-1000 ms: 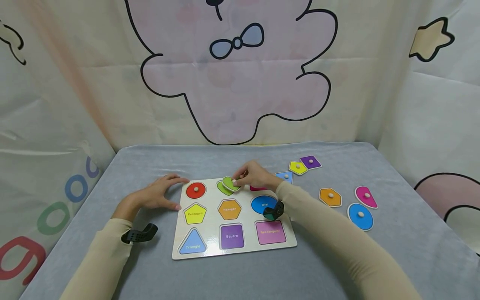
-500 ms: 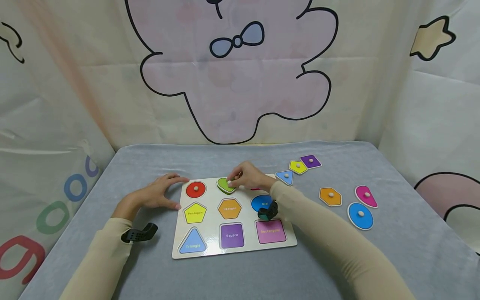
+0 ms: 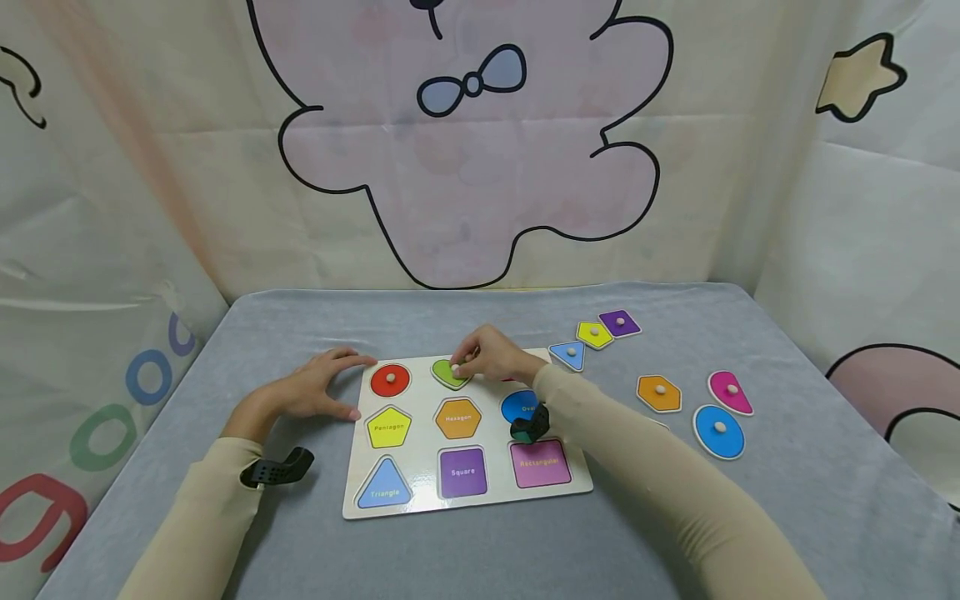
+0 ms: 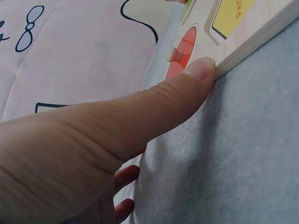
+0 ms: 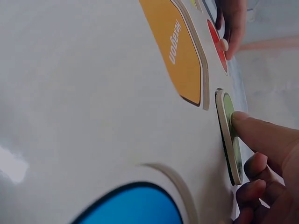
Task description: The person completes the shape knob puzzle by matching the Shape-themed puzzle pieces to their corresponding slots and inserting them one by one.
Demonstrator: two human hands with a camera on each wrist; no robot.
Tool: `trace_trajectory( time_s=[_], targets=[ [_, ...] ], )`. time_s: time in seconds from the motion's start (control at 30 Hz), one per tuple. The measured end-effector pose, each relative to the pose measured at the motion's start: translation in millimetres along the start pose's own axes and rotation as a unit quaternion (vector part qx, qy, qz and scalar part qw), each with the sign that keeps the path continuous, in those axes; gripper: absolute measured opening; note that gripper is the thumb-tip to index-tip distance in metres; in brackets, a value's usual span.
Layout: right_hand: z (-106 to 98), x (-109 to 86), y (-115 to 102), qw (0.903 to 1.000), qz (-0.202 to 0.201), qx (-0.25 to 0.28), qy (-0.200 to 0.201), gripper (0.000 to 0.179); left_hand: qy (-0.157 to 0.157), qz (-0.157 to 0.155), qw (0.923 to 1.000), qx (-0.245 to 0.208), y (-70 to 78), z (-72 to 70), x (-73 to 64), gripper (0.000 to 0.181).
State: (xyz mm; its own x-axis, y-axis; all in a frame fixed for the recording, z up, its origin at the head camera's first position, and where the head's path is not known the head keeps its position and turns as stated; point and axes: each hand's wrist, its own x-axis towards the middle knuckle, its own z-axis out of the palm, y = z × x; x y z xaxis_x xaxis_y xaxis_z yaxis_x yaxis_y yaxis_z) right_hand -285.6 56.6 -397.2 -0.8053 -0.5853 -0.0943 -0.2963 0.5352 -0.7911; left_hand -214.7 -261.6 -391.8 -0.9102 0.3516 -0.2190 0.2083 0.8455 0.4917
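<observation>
A white wooden shape puzzle board (image 3: 423,460) lies on the table. Its top middle recess has a green knobbed puzzle piece (image 3: 447,374) over it, and my right hand (image 3: 493,355) pinches this piece by its knob. Seen from the right wrist, the green piece (image 5: 229,135) stands slightly proud of the board, the thumb (image 5: 261,135) against it. My left hand (image 3: 311,388) rests at the board's upper left corner, fingers spread, with the thumb (image 4: 187,84) touching the edge. Near it, a red circle piece (image 3: 390,380) sits in its recess.
Right of the board lie loose knobbed pieces: a blue triangle (image 3: 567,356), yellow pentagon (image 3: 594,335), purple square (image 3: 620,322), orange hexagon (image 3: 659,393), pink piece (image 3: 731,392) and blue oval (image 3: 718,432). A white edge peeks out beside the right sleeve (image 3: 645,467).
My right hand has shifted left and brought the green piece from a skewed position down over its recess, now lined up with it. The left hand stays put.
</observation>
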Motion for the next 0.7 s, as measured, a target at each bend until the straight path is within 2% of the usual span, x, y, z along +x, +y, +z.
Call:
trace_trajectory(
  time_s=[0.7],
  targets=[
    [0.5, -1.2, -2.5, 0.9998, 0.020, -0.009, -0.003, 0.017, -0.001, -0.001, 1.0000, 0.001, 2.2, -1.1, -1.4, 0.086]
  ],
)
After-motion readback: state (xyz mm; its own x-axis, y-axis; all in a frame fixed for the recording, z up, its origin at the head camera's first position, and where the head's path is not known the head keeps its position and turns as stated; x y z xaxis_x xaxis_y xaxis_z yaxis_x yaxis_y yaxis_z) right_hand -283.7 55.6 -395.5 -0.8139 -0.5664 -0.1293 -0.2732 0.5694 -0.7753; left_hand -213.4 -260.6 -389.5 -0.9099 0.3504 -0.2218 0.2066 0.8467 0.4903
